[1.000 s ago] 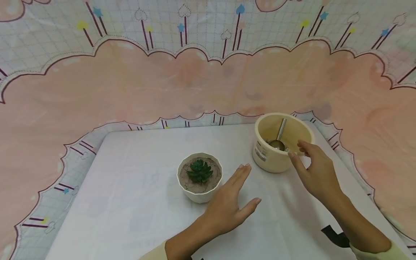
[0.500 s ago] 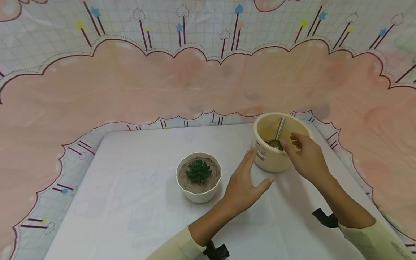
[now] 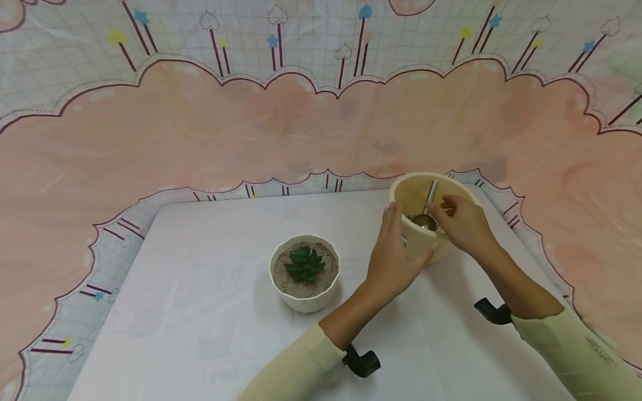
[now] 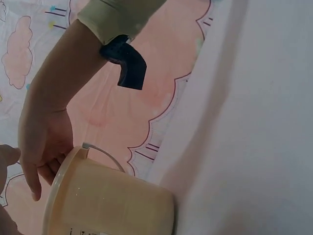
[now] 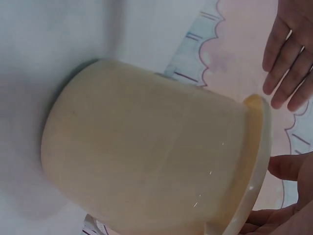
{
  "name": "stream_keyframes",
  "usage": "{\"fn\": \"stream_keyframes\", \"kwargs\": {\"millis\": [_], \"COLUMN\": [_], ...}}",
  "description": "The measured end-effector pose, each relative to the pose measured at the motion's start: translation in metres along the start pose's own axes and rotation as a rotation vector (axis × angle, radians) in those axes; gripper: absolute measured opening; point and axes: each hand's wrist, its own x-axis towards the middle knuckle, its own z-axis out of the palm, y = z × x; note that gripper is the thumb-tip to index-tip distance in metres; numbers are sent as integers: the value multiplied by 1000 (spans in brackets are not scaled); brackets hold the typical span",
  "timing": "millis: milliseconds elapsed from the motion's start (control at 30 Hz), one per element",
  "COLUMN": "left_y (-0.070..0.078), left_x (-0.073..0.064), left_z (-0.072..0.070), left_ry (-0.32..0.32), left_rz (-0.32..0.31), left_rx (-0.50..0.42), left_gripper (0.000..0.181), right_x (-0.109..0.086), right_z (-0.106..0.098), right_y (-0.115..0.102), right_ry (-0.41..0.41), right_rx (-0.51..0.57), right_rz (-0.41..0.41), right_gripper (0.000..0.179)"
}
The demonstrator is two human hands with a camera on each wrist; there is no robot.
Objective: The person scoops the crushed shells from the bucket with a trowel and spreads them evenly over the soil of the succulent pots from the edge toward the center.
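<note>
Soft, muted light is filling the head view evenly, and a faint shadow (image 3: pixel 453 287) with blurred edges is lying on the white tabletop (image 3: pixel 200 345) beneath the right forearm (image 3: pixel 521 284). The left wrist view is looking dimmer and greyer, its label print (image 4: pixel 88 231) turning unreadable, while in the right wrist view a bluish cast is tinting the tabletop and small glints are dotting the bucket (image 5: pixel 146 147).

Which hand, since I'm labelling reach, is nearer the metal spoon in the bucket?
Right. The right hand is over the rim of the bucket, beside the metal spoon; contact is unclear. The left hand is outside, by the bucket's near-left wall.
</note>
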Motion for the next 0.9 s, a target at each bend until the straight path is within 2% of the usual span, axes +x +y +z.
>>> {"fn": "stream_keyframes", "kwargs": {"millis": [100,333,433,533,900], "left_y": [1,0,-3,-7,-14], "left_x": [7,20,25,29,39], "left_z": [5,13,16,19,22], "left_ry": [9,-2,-4,-9,-15], "left_rz": [-15,-111,-129,-138,-168], "left_rx": [17,-11,-16,-6,3], "left_gripper": [98,103,107,109,121], "right_x": [8,30,42,53,83], "right_z": [-2,-6,-6,-8,-10], "right_y": [0,4,11,16,18], "right_ry": [-28,-128,-143,-169,-229], "right_rx": [-11,-50,-73,-71,147], "right_rz": [17,60,40,40,168], "right_gripper": [76,77,61,56,59]}}
